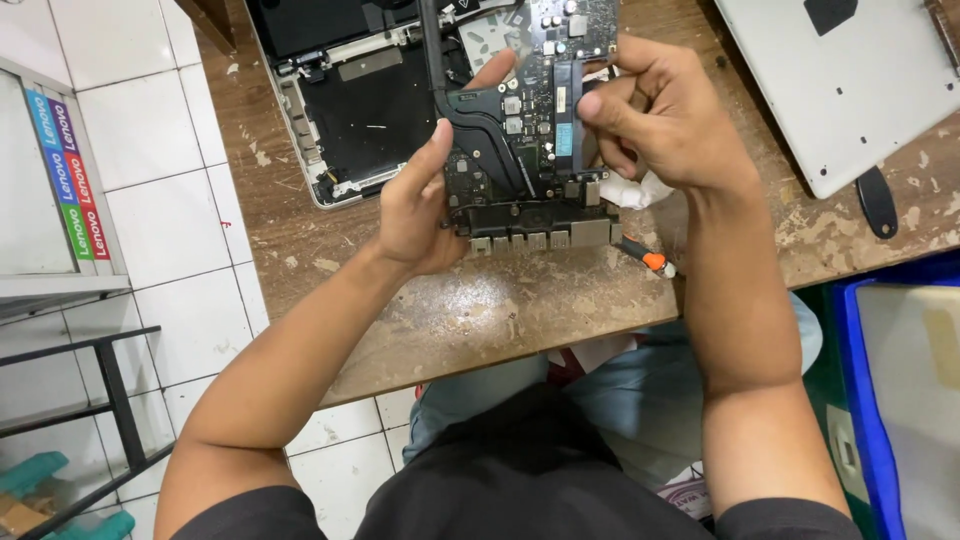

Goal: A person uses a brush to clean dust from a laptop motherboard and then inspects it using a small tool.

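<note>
A dark laptop circuit board (pixel 525 150), with a black heat pipe and a row of metal ports along its near edge, is held up over a worn wooden table (pixel 480 310). My left hand (pixel 420 205) grips its left side, thumb on top. My right hand (pixel 665 125) holds the right side, fingertips pressing a component near the board's middle. A wad of white cloth (pixel 635 190) shows under my right palm. Behind the board lies an opened laptop chassis (pixel 350 110), its inside black.
A small screwdriver with an orange tip (pixel 648 260) lies under my right wrist. A silver laptop lid (pixel 850 80) rests at the right, beside a black oval piece (pixel 877 203). A blue bin (pixel 900 400) stands at the lower right. White tiled floor and a metal rack (pixel 90 410) are left.
</note>
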